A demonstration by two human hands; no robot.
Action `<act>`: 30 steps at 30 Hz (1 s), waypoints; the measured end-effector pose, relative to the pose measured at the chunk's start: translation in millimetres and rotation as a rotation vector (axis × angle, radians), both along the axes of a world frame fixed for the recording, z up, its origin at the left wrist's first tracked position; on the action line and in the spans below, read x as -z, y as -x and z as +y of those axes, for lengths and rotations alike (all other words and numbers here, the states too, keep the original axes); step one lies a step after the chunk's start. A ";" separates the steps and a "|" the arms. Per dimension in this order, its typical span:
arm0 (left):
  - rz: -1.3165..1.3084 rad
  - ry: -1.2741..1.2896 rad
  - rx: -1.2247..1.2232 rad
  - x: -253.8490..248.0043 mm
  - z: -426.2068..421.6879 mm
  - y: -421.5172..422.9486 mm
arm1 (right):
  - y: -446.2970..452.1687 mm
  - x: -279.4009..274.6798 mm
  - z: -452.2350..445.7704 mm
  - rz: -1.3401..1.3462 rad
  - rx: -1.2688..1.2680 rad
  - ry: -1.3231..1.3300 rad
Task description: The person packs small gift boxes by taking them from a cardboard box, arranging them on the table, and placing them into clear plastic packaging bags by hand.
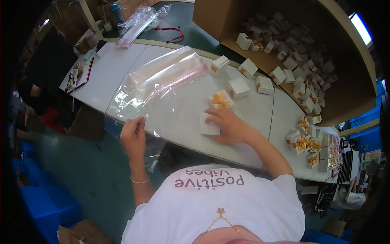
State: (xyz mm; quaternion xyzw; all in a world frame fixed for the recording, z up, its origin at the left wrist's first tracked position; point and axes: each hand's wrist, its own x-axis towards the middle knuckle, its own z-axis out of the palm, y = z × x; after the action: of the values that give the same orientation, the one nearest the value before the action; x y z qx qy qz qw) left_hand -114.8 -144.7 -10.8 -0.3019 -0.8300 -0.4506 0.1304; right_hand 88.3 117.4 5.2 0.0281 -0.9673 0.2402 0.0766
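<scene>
My left hand point(133, 136) is closed in a pinch at the table's front edge. Its fingertips hold a clear plastic bag point(152, 148), part of which hangs below the edge. My right hand point(230, 127) is bent around a small white gift box point(209, 123) on the table, with its fingers over the box's right side. Just behind this box sits another white gift box point(220, 100) with a gold ribbon bow on top. To the left lies a stack of clear plastic bags point(170, 75) with a pink strip.
Several white boxes point(238, 88) stand at the table's back. A large cardboard box point(345, 53) full of white boxes lies at the back right. Bow-topped boxes point(300, 143) cluster at the right. A clipboard point(83, 73) lies on the left, with a red ribbon point(174, 35) behind.
</scene>
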 end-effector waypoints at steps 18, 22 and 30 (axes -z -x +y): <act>0.032 0.037 0.009 -21.9 4.0 -18.1 | 17.1 -30.1 51.1 -0.338 0.160 -0.294; 0.032 0.025 0.018 -23.4 8.3 -24.9 | 45.7 11.1 78.5 -0.264 -0.056 -0.366; 0.031 0.041 0.021 -20.6 17.7 -28.6 | -19.1 -32.2 16.4 0.079 0.364 0.307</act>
State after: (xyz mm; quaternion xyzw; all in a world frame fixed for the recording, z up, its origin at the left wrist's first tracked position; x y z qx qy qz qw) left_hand -86.2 -127.0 9.9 -0.3202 -0.8338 -0.4300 0.1322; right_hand 107.4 133.8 37.4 -0.1490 -0.9049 0.3653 0.1598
